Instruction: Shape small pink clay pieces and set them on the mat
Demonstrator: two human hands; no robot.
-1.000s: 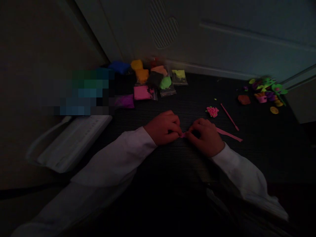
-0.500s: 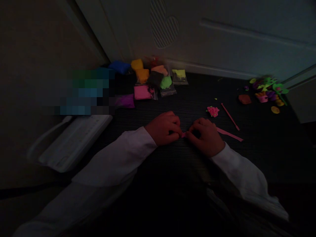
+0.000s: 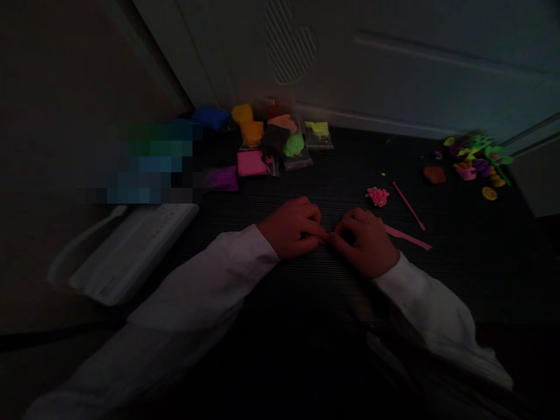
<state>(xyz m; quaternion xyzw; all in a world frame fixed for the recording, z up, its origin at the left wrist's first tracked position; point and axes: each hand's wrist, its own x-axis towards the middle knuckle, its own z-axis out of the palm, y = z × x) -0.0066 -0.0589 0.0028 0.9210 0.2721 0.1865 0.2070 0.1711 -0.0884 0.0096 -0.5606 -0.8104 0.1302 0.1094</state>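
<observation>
My left hand rests low over the dark tabletop, its fingers curled and their tips pinching a small bit of pink clay. Facing it, my right hand has thumb and forefinger closed on the other side of the same clay. Most of that clay is hidden by the fingertips. A flat pink modelling tool sticks out from behind my right hand. Beyond that hand lies a cluster of small pink clay pieces, with a thin pink clay tool slanting beside it.
Bags of coloured clay, among them a pink one and a purple one, lie at the back left. A white power strip is at the left. Colourful clay figures and a brown lump sit at the far right.
My left fingertips have shifted slightly right, closer to my right fingertips, covering more of the pink clay. My right hand stays nearly in place.
</observation>
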